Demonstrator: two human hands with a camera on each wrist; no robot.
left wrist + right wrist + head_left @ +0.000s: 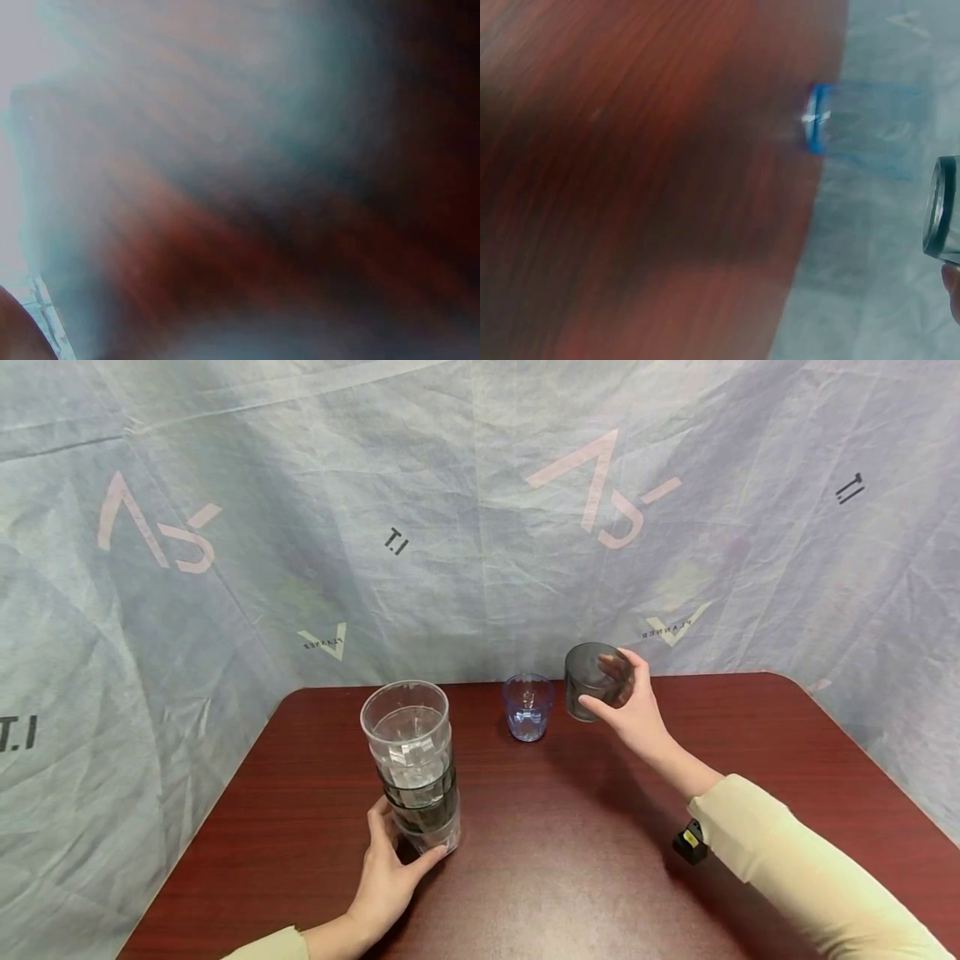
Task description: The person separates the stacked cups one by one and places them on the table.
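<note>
My left hand grips the base of a tall stack of nested tumblers, thumb on the near side and fingers behind. The stack has clear tumblers at top and bottom and smoky grey ones between. My right hand holds a smoky grey tumbler by its side, thumb in front, raised off the table. In the right wrist view, the base of this grey tumbler and a fingertip show at the right edge. A blue tinted tumbler stands upright just left of it. The left wrist view is mostly blurred.
The dark red wooden table ends at a grey printed cloth hanging behind and along the sides. A small black device with a yellow mark sits under my right sleeve cuff.
</note>
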